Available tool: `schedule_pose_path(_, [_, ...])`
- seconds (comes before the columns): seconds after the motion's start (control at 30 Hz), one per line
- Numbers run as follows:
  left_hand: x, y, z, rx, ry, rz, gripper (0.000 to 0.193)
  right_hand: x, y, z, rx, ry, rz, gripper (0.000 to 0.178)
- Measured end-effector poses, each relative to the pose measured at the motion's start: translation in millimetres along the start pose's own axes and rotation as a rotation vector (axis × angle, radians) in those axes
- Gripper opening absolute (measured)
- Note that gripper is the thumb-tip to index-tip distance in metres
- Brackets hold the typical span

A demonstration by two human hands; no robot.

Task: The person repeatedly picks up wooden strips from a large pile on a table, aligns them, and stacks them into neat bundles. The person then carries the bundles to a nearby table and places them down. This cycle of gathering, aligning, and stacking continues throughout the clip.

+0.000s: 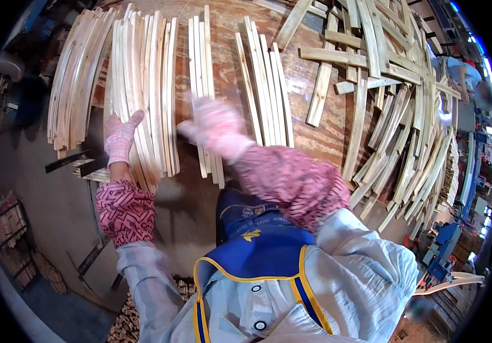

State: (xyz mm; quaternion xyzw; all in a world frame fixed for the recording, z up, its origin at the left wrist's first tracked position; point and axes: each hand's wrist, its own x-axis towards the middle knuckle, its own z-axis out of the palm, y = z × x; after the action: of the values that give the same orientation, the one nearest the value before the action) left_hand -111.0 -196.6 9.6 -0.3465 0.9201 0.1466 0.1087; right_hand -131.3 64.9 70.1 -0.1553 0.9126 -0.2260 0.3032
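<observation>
Long pale wooden strips lie side by side in rows on a worn wooden table. My left hand (pixel 120 138), in a pinkish-white knitted glove, is closed over the near part of the second bundle of wooden strips (pixel 134 74), its thumb set apart on the right. Part of its fingers is hidden against the wood. My right hand (pixel 216 127), gloved alike, is smeared by motion over a narrower group of strips (pixel 201 63); its fingers cannot be made out. Right of it lies another small group of strips (pixel 264 86).
At the far left lies a further bundle of strips (pixel 77 74). A jumbled heap of wooden pieces (pixel 372 51) covers the table's (pixel 329 143) right side. Dark metal bars (pixel 66 162) jut out near the left edge. Another person (pixel 466 74) is at the far right.
</observation>
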Motion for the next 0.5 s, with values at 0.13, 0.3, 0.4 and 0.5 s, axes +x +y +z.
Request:
schedule_pose_path(0.13, [1,0,3,-0.009,0.043,0.073,0.103,-45,121,29,-0.277,0.487,0.525,0.106])
schedule_pose_path(0.3, [0,8,9,-0.007,0.05,0.078,0.1,-45,126,36,-0.143,0.288,0.696,0.114])
schedule_pose_path(0.4, [-28,37,-22,0.22,0.162,0.062,0.097,-38,125,12,-0.048,0.139,0.718,0.111])
schedule_pose_path(0.5, [-60,55,11,-0.089,0.432,0.6,0.077,-41,189,30,0.68,0.376,0.326,0.093])
